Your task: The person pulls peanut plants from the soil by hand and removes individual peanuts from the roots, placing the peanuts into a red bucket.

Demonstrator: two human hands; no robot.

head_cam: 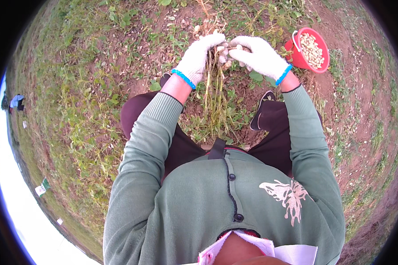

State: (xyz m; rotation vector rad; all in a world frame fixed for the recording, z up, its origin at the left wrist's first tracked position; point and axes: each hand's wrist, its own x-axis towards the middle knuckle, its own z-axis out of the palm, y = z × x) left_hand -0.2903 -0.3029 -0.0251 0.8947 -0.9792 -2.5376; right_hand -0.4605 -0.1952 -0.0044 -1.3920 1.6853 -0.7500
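My left hand (200, 56), in a white knit glove with a blue cuff, grips a bunch of pulled peanut plants (214, 96) near the roots. The stems hang down from it between my knees. Close on its right, my right hand (260, 56), gloved the same way, has thumb and fingers closed around peanut pods at the roots. Several pods (224, 54) show between the two hands. What lies inside the fingers is partly hidden. Right of my right hand stands a red plastic bucket (298, 56) with a white handle, tilted in view and holding many peanuts (312, 50).
Green plants and weeds (89, 132) cover the ground at the left. Brown soil (348, 89) with scattered weeds lies at the right. My shoes (263, 109) rest on either side of the stems. Far left, a person (17, 101) bends over, with white sacks (41, 188) farther down.
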